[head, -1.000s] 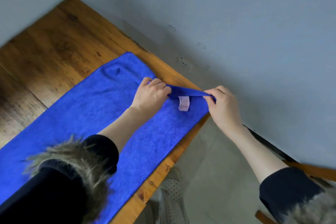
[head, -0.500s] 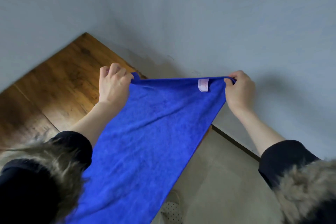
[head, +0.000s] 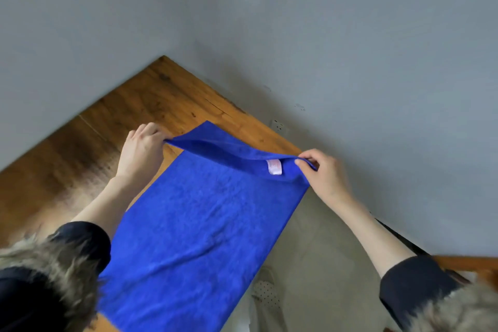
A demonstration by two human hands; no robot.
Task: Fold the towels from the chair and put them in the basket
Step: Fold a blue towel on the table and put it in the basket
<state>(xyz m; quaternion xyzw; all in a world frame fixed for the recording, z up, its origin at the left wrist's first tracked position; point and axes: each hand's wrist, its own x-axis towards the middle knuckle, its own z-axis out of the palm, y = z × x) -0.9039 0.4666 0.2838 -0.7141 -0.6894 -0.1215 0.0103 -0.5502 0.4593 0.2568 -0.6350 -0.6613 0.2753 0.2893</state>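
Currently we see the blue towel stretched over the wooden counter, far edge lifted. Left hand pinches the towel's far-left corner, fingers clamped on the fabric. Right hand pinches the far-right corner, fingers likewise clamped on it. White label sits on the towel near the right hand. Towel's right side overhangs the counter edge above the floor.
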